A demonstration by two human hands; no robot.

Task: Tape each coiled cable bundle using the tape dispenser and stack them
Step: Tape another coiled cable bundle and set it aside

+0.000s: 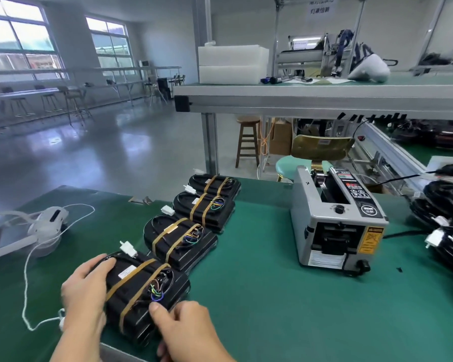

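A black coiled cable bundle (pixel 139 291) with two brown tape bands lies on top of a stack at the near edge of the green table (pixel 272 296). My left hand (pixel 85 291) presses on its left side and my right hand (pixel 186 327) grips its near right corner, thumb on top. Behind it three more stacks of taped bundles run away in a row: one (pixel 179 240), one (pixel 207 210), one (pixel 216 185). The grey tape dispenser (pixel 335 220) stands to the right. Untaped black cable coils (pixel 445 220) pile up at the far right edge.
A white device with a white cord (pixel 47 220) lies on the table's left side. A raised shelf (pixel 324 92) with white foam blocks and equipment spans above the back. A stool and a yellow chair stand beyond the table.
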